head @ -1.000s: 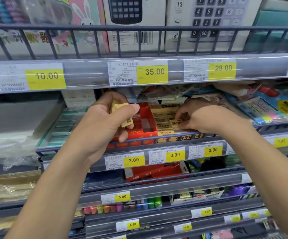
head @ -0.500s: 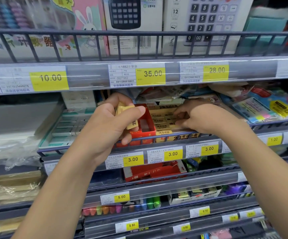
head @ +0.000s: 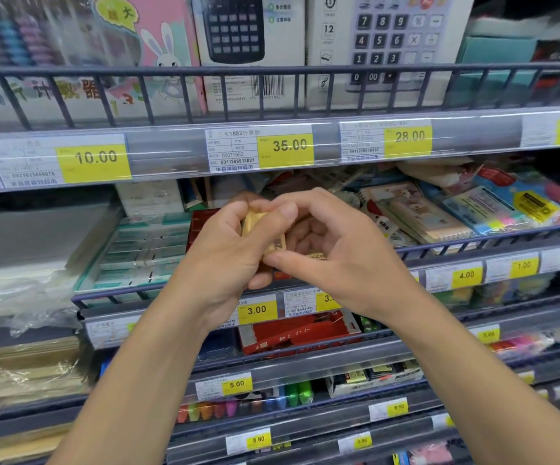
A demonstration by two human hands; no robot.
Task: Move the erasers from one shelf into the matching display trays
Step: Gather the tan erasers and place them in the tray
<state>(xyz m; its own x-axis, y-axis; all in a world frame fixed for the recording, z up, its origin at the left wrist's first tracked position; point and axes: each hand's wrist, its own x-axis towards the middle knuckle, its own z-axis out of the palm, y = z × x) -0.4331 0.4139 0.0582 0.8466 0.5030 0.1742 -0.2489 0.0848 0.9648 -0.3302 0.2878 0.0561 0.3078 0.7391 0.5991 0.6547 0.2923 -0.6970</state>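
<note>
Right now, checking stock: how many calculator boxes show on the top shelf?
2: black-keyed box above the 35.00 tag, grey-keyed box above the 28.00 tag. More may hide behind.

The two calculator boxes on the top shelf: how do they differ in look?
The left box pictures a dark calculator with small dark keys; the right box pictures a pale one with large digit keys. A barcode shows low on the left box, none that I can see on the right. The tag under the left box reads 35.00, the one under the right 28.00. Both are white boxes standing upright behind the rail.
</note>
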